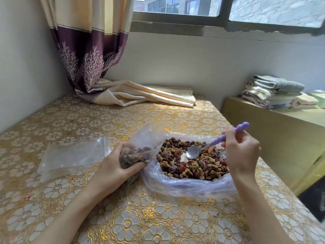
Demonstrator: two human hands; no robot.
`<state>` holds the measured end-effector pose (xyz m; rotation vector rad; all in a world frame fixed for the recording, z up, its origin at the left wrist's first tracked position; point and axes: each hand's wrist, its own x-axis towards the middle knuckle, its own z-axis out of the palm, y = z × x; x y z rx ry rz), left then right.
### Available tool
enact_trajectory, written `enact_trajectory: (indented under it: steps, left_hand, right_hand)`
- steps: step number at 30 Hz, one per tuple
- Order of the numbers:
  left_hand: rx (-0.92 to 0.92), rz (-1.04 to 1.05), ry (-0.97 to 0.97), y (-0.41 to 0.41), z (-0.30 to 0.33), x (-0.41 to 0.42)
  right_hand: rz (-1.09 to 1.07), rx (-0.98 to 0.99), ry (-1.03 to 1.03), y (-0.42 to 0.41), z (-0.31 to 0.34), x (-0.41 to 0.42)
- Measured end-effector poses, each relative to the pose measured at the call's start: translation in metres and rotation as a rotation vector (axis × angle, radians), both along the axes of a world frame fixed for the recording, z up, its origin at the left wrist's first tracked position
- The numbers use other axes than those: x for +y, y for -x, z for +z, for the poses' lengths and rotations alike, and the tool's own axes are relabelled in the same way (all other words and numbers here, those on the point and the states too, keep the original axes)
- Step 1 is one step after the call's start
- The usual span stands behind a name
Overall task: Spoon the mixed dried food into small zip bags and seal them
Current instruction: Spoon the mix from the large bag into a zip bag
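A gold floral pattern is borne by the tablecloth; lilac is seen on the spoon handle; purple branch-patterned bands mark the cream curtain, upper left.

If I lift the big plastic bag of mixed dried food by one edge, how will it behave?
The big plastic bag looks thin and wrinkled, so it would probably sag. Its top is rolled open, and the mixed dried food lies loose inside, so pieces could spill. It seems fairly full, so likely heavy for such film.
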<state>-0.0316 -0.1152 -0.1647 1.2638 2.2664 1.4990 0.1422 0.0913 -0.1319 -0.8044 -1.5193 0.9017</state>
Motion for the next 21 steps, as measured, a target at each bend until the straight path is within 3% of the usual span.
enact_trajectory:
  steps: [3, 11, 21]
  left_hand:
    - [-0.014, 0.023, -0.018, 0.001, 0.000, 0.000]
    - [-0.012, 0.040, -0.021, 0.000, 0.001, 0.000]
    - [0.025, 0.008, 0.049, -0.001, 0.002, 0.000]
  right_hand:
    - [0.055, -0.070, 0.080, 0.004, -0.003, 0.002]
    - [0.490, -0.061, 0.406, 0.012, -0.005, -0.002]
    - [0.327, 0.077, 0.414, 0.005, 0.001, 0.002]
